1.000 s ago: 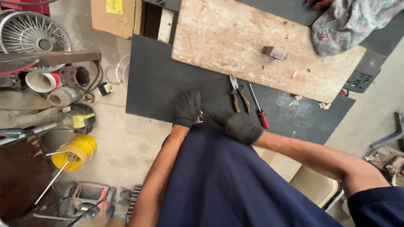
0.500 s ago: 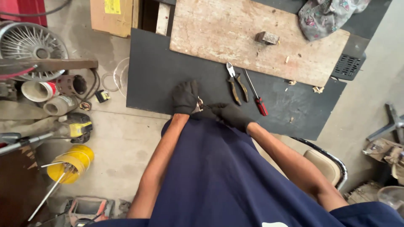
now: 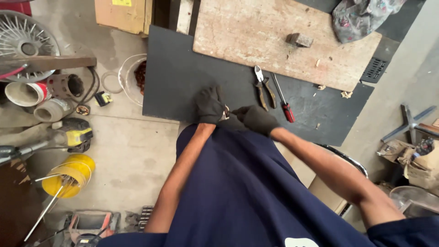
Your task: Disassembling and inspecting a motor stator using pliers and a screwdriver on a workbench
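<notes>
A small pale object (image 3: 225,113), too tiny and too covered to identify, sits pinched between the two dark-gloved hands at the near edge of the black rubber-like mat (image 3: 183,77). The left hand (image 3: 210,105) is curled closed on it from the left, knuckles up; the right hand (image 3: 257,119) meets it from the right with fingers bent inward, though whether those fingers actually clamp the piece or only press against it cannot be told. The object lies right at the seam where both hands touch, over the mat's front edge and just above the lap.

To do this well, I judge that the piece should be kept over the mat so that anything dropped lands there, with the left hand as anchor and the right doing the fine work.

Just beyond the right hand lie brown-handled cutting pliers (image 3: 263,87) and a red-handled screwdriver (image 3: 283,99), near but untouched; farther off is a worn wooden board (image 3: 256,36)
</notes>
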